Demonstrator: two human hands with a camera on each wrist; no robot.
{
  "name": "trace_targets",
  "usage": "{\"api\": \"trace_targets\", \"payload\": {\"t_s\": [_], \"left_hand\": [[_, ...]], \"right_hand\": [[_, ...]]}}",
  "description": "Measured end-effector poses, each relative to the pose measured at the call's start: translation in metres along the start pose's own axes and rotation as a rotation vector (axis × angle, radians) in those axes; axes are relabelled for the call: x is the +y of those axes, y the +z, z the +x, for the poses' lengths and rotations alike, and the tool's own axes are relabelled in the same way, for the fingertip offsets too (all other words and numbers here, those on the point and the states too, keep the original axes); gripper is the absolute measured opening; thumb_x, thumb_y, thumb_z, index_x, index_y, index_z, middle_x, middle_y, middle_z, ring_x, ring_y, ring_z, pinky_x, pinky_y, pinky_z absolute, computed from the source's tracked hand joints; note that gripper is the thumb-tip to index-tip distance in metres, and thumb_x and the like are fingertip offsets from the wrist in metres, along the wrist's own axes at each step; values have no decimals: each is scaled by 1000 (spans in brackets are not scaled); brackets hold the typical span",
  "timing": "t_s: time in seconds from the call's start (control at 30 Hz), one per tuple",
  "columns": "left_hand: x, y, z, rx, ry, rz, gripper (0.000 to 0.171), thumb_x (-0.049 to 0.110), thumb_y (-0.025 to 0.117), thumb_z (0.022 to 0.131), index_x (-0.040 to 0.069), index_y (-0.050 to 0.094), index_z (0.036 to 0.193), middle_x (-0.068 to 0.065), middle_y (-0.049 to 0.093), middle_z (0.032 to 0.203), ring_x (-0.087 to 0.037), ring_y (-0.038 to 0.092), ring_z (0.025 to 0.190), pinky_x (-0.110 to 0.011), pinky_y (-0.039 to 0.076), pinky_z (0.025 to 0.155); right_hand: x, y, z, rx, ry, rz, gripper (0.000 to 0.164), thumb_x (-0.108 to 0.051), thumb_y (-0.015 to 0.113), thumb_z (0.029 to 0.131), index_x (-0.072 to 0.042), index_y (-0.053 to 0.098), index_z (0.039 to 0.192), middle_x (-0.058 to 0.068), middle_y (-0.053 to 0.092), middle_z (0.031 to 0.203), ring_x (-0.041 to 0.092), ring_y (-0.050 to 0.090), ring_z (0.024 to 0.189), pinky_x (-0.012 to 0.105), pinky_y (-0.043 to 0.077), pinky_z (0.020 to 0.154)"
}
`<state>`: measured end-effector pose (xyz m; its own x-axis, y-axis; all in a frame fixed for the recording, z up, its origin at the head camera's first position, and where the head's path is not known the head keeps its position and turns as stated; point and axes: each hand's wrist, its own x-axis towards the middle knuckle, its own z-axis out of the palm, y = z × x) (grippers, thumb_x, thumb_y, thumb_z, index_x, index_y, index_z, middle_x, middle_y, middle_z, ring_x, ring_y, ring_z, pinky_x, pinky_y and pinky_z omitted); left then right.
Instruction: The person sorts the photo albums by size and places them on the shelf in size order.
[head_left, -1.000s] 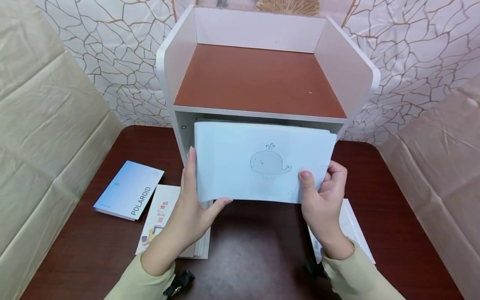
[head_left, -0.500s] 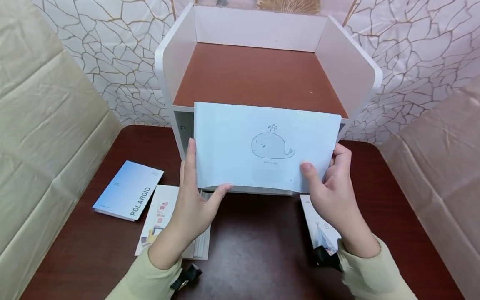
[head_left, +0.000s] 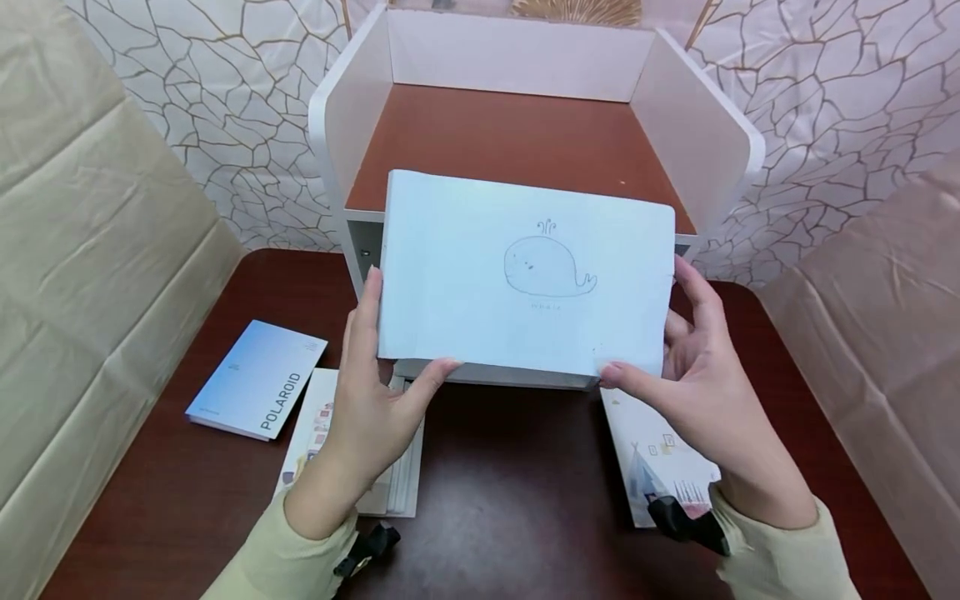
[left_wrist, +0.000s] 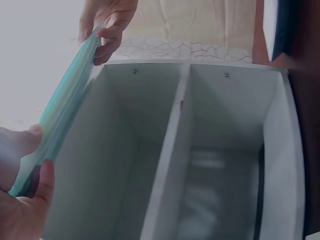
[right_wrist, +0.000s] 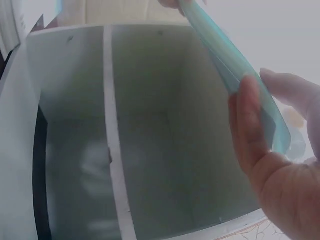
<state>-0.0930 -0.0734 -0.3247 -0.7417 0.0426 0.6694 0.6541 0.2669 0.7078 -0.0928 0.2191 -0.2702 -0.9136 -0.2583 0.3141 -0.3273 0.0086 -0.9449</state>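
Observation:
A thin light-blue notebook with a line drawing of a whale on its cover is held up in front of the white shelf unit. At its lower left corner my left hand holds it, thumb along the bottom edge and fingers up the side. On the right edge, my right hand grips the lower corner between thumb and fingers. Edge-on in the left wrist view, the notebook looks teal. The right wrist view has the notebook between thumb and fingers.
The shelf unit has a brown upper board. Below are compartments split by a divider. A blue POLAROID book and a white book lie left on the dark table; another white book lies right.
The notebook has risen in the head view and now overlaps the front of the brown board. My right hand has shifted outward, its thumb now at the notebook's bottom edge.

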Motion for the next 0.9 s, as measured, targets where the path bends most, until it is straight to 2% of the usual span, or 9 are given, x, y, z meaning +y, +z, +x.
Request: {"api": "trace_targets", "payload": {"t_s": [0.13,0.27,0.47,0.67,0.83,0.9], "left_hand": [[7,-2,9,46,27,-152,105,-16,76,72,3,12,154,-8,27,151,-27,43,127,-34,47,96],[14,-4,17,73,37,-209,103,-19,76,70,-1,17,152,-10,32,148,-28,44,126,-36,46,97],[21,-7,30,108,19,-224,96,-16,78,70,3,27,150,-9,33,145,-27,44,125,-38,47,96],[24,-9,43,128,47,-222,86,-15,77,72,-1,34,146,-8,34,144,-26,44,126,-39,48,94],[23,-10,53,124,56,-202,80,-12,75,76,-4,34,145,-10,39,142,-24,46,125,-37,47,95],[22,-9,57,122,37,-201,79,-11,74,78,-4,34,145,-11,41,141,-23,48,123,-36,47,95]], "right_hand": [[-7,1,-1,-17,-54,68,106,31,61,75,-19,12,155,24,33,145,28,51,120,38,52,80],[-8,2,-1,7,-119,66,99,31,59,76,-12,17,155,26,37,141,29,53,119,37,52,79],[-4,2,4,128,-198,17,86,24,63,79,-5,28,151,26,45,138,26,57,114,29,49,88],[-2,2,14,225,-270,-12,72,15,67,82,-2,39,146,23,45,142,26,56,118,27,48,90],[0,3,23,274,-279,0,68,10,69,83,-1,41,144,20,43,144,25,57,116,24,50,88],[1,2,26,283,-269,-5,68,8,70,84,-1,41,145,19,43,145,24,58,115,24,49,88]]}}
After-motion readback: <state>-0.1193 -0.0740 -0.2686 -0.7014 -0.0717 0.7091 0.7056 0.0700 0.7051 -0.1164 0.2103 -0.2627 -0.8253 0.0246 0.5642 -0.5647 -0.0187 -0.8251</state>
